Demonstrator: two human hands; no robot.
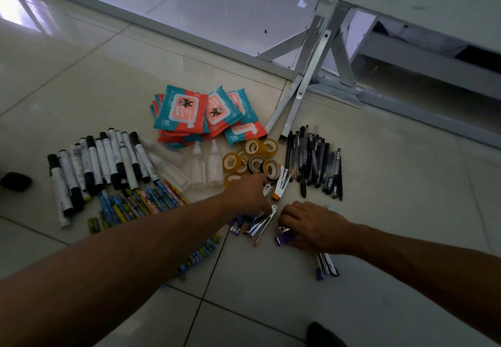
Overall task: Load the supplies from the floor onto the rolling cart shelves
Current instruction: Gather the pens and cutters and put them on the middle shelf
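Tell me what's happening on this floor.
A person is gathering the staplers: the right hand grips a purple stapler, the left hand is down among the rest. Markers, wipe packs, tape rolls, bottles and pens lie untouched on the tiles. No cart is in view.

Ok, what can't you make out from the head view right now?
All head view.
1. Left hand: its back hides the fingertips, grip unclear.
2. Right hand: covers the purple stapler; hold unclear.
3. Wipe packs: print too small.
4. Dark object at the left edge: too dim to name.
5. Cart shelves: none recognisable; metal frame cut off at top.
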